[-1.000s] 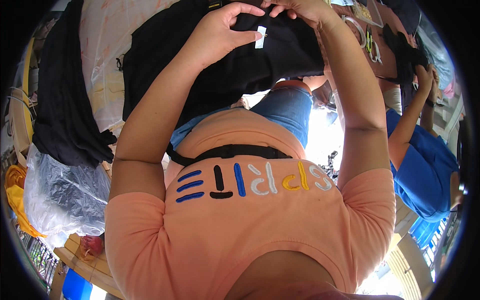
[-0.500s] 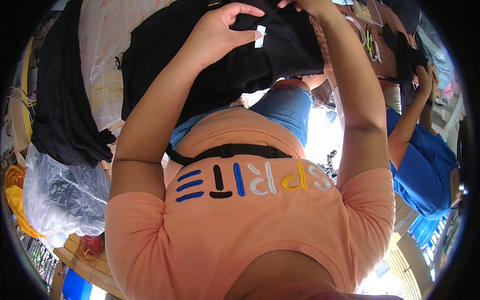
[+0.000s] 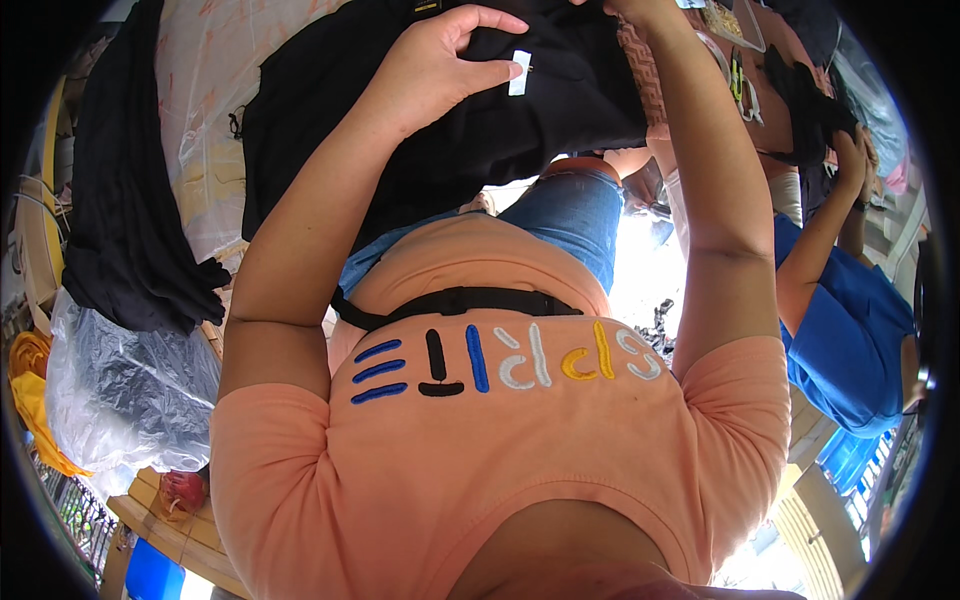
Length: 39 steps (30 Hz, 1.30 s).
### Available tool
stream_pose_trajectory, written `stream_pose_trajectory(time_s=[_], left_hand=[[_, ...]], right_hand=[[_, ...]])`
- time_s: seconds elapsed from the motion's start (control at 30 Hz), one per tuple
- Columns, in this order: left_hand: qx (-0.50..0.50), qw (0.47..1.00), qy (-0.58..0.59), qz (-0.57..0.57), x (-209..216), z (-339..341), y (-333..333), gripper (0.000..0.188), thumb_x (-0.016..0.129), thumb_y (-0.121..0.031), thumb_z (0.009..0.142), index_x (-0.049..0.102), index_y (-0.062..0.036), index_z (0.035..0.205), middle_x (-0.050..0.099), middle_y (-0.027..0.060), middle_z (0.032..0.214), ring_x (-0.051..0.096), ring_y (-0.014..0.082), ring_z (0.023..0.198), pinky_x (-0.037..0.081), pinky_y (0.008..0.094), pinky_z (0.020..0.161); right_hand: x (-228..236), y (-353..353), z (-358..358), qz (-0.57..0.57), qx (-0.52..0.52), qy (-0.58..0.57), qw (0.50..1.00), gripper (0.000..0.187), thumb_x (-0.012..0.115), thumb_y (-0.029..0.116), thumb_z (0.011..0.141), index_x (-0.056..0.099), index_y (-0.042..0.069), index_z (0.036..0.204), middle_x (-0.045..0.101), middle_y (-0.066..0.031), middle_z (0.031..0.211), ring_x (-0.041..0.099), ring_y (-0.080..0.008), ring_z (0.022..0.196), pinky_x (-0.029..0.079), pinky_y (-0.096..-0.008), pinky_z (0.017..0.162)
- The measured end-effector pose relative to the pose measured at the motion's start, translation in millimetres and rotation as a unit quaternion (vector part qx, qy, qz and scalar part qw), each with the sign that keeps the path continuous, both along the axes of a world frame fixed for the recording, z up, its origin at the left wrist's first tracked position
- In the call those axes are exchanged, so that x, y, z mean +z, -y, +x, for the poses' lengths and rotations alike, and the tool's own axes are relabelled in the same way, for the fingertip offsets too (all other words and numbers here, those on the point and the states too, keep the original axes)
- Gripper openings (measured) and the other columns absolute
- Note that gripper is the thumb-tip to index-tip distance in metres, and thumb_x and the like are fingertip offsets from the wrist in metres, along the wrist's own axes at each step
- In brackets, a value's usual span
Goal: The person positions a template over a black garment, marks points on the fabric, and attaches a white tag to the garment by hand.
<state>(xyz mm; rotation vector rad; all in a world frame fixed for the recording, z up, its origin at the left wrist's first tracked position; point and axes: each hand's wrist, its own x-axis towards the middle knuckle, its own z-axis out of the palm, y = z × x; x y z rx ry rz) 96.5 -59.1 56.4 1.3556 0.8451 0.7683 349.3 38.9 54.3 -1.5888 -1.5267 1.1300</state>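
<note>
A black cloth garment [image 3: 420,150] lies spread across the table edge and my lap. My left hand [image 3: 440,65] rests on it with thumb and index finger apart. The thumb tip touches or lies right beside a small white label [image 3: 519,74] on the cloth. A dark neck tag [image 3: 427,8] shows at the top edge, left of that hand. My right hand [image 3: 628,8] is at the upper edge of the picture, by the garment's far right part. Most of its fingers are cut off, so its grip is hidden.
Clear plastic sheeting [image 3: 205,110] covers the table at left, beside a hanging black cloth [image 3: 120,200]. A plastic bag [image 3: 130,390] is lower left. Small cutters [image 3: 738,85] lie at upper right. Another person in a blue shirt [image 3: 850,340] handles black cloth [image 3: 803,115] there.
My right hand has moved up and slightly right, further out of the picture. The left hand stays in place; the cloth and label have barely shifted.
</note>
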Motion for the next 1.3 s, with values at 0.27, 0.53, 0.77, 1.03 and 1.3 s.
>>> stream_pose_trajectory(time_s=[0.27, 0.53, 0.77, 1.03, 1.3], left_hand=[[-0.002, 1.000, -0.003, -0.003, 1.9, -0.1, 0.1, 0.033, 0.069, 0.001, 0.088, 0.059, 0.0021, 0.119, 0.067, 0.0062, 0.101, 0.064, 0.0097, 0.091, 0.053, 0.0227, 0.079], [-0.001, 1.000, -0.011, 0.002, 3.5, 0.3, 0.9, 0.033, 0.070, 0.000, 0.088, 0.060, 0.0020, 0.119, 0.068, 0.0068, 0.101, 0.064, 0.0097, 0.091, 0.053, 0.0227, 0.079], [0.005, 0.999, -0.019, 0.028, 5.2, -1.7, 2.9, 0.032, 0.071, 0.000, 0.087, 0.062, 0.0018, 0.117, 0.068, 0.0058, 0.100, 0.064, 0.0091, 0.090, 0.052, 0.0226, 0.080], [-0.023, 0.997, -0.030, 0.074, 16.2, 5.7, 4.1, 0.029, 0.071, -0.001, 0.086, 0.064, 0.0013, 0.114, 0.068, 0.0040, 0.098, 0.063, 0.0069, 0.088, 0.051, 0.0216, 0.078], [0.080, 0.962, -0.159, 0.205, -3.8, -2.4, 12.5, 0.039, 0.081, -0.023, 0.081, 0.068, -0.0187, 0.117, 0.065, 0.0039, 0.074, 0.052, 0.0094, 0.059, 0.045, 0.0257, 0.059]], right_hand=[[-4.9, -5.3, 8.4, -0.009, -0.007, 0.004, 1.000, 0.008, 0.065, 0.013, 0.093, 0.061, 0.008, 0.097, 0.072, -0.0057, 0.085, 0.068, -0.0130, 0.061, 0.040, -0.0230, 0.044], [-4.7, -10.4, 17.1, -0.037, -0.033, -0.009, 0.999, 0.010, 0.068, 0.015, 0.093, 0.061, 0.008, 0.096, 0.072, -0.0056, 0.085, 0.067, -0.0125, 0.061, 0.041, -0.0231, 0.044], [-16.4, -17.4, 18.3, -0.021, -0.032, -0.015, 0.999, 0.007, 0.066, 0.008, 0.091, 0.061, 0.008, 0.094, 0.071, -0.0053, 0.083, 0.066, -0.0127, 0.059, 0.039, -0.0228, 0.041], [-46.5, -31.4, 38.3, 0.069, -0.031, -0.011, 0.997, 0.008, 0.061, -0.002, 0.086, 0.062, 0.006, 0.088, 0.070, -0.0071, 0.081, 0.066, -0.0151, 0.058, 0.047, -0.0268, 0.045], [53.8, 46.0, -51.4, 0.117, 0.203, 0.153, 0.960, 0.045, 0.057, 0.042, 0.098, 0.066, -0.002, 0.108, 0.070, -0.0134, 0.096, 0.066, -0.0242, 0.092, 0.051, -0.0358, 0.085]])
